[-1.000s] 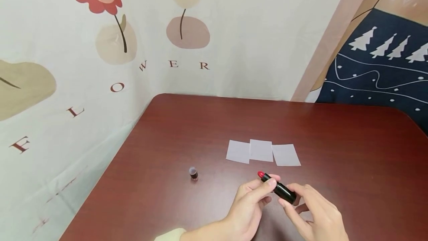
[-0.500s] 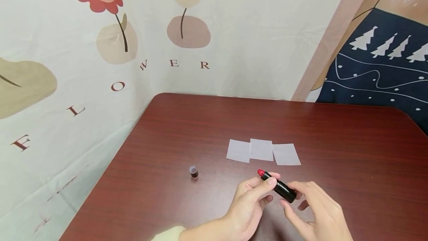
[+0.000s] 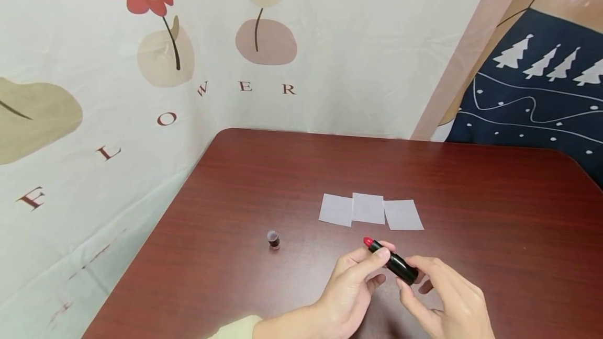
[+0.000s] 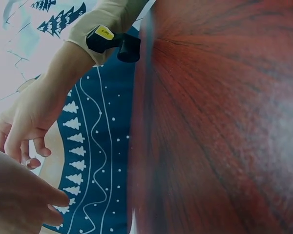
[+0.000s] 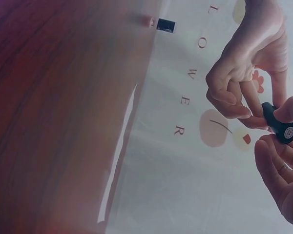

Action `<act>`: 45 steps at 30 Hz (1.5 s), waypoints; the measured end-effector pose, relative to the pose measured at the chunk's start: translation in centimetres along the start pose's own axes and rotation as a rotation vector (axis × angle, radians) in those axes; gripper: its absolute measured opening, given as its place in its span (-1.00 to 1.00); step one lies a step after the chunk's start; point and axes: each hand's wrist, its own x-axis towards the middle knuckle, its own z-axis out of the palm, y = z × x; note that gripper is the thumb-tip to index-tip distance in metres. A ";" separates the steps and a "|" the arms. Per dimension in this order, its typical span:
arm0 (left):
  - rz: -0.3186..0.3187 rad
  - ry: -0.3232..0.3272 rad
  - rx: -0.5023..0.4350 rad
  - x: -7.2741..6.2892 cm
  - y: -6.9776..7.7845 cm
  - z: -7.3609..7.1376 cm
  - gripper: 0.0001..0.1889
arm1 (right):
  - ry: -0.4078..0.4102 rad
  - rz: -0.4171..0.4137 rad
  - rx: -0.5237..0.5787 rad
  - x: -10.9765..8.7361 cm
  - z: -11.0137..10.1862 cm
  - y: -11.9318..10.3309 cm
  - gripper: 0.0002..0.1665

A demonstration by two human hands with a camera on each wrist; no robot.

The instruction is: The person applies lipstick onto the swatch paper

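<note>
Printed cloth is hanging behind a tabletop. Above it, the left grip is pinching a lipstick near its red tip; the right grip is curling round the base. The tube is looking light, stiff and slick, its tip smearable; the barrel is offering surer hold. Beyond, a cap and paper squares are lying. Only the right wrist view is showing an end label.

Pale flower-printed cloth hangs behind a red-brown table.
</note>
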 end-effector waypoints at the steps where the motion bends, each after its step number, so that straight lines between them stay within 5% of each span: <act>1: 0.000 -0.001 0.001 0.0 0.0 0.0 -0.90 | 0.003 -0.001 0.011 0.1 0.0 0.0 -0.57; 16: 0.053 -0.036 0.018 -0.1 0.1 -0.1 -0.87 | -0.031 0.070 0.092 -0.4 -0.1 -0.1 -0.54; 23: 0.039 -0.008 0.001 0.0 -0.2 0.0 -0.84 | -0.057 0.117 -0.016 -1.8 -0.4 0.6 -0.42; 33: 0.010 0.039 0.047 -0.1 -0.1 0.2 -0.70 | 0.079 -0.081 -0.023 -1.1 0.2 0.9 -0.58; 45: 0.013 0.059 0.086 0.0 -0.2 0.3 -0.67 | 0.099 -0.022 0.045 -1.6 0.4 0.7 -0.57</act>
